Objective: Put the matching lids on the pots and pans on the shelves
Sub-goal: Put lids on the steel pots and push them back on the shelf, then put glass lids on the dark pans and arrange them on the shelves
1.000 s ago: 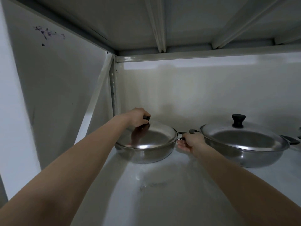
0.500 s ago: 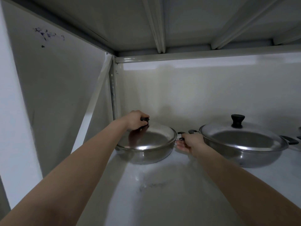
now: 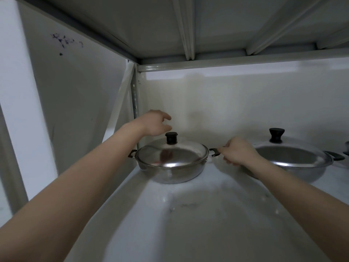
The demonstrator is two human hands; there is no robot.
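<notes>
2 lidded pans (image 3: 171,167) | left hand (image 3: 154,123) loose, empty | right hand (image 3: 238,153) grips handle (image 3: 214,152)

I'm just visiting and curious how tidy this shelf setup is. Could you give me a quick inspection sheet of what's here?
Surface: pale shelf board, faint scuffs and small specks.
Job's things: steel pan with its lid seated, black knob up; larger lidded pan to its right, also covered.
Clutter: edge of another item at far right, too cropped to name.
Hands: left hand open, above and just left of the knob, not touching it; right hand pinches the pan's right side handle.
Cables: nothing seen.
Surroundings: shelf underside overhead, upright post, pale back wall, ink marks on the left panel.
</notes>
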